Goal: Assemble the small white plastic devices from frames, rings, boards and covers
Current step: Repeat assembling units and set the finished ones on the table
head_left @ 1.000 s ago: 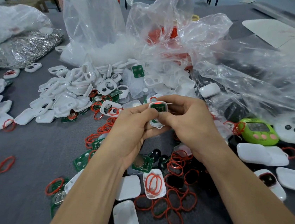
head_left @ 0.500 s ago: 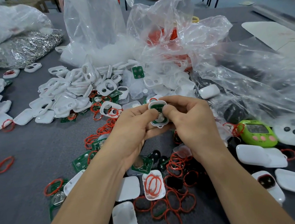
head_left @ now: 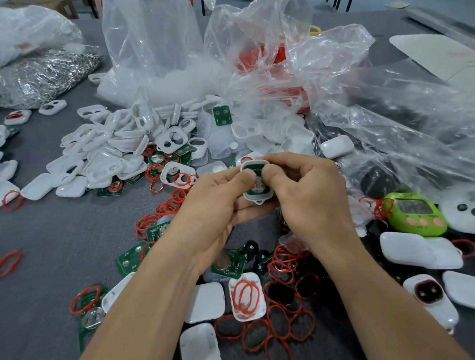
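A small white device shell [head_left: 259,197] with a green board seated inside is held above the table's middle. My left hand [head_left: 216,209] grips it from the left, its thumb pressing on the board. My right hand [head_left: 306,192] grips it from the right, thumb on the board beside the left thumb. A heap of white frames [head_left: 114,146] lies at the back left. Red rings [head_left: 279,320] are scattered below my hands. Loose green boards [head_left: 130,258] lie left of my wrists. White covers [head_left: 201,355] rest near the front edge.
Crumpled clear plastic bags [head_left: 338,85] fill the back and right. A bag of silver metal parts [head_left: 38,75] lies at the far left. A green toy device [head_left: 414,213] and more white covers [head_left: 419,251] sit at the right. Grey table surface [head_left: 39,320] shows at left.
The red ring seen at the shell's top rim a second ago no longer shows. Both thumbs have shifted onto the green board, and the shell has tilted slightly toward me.
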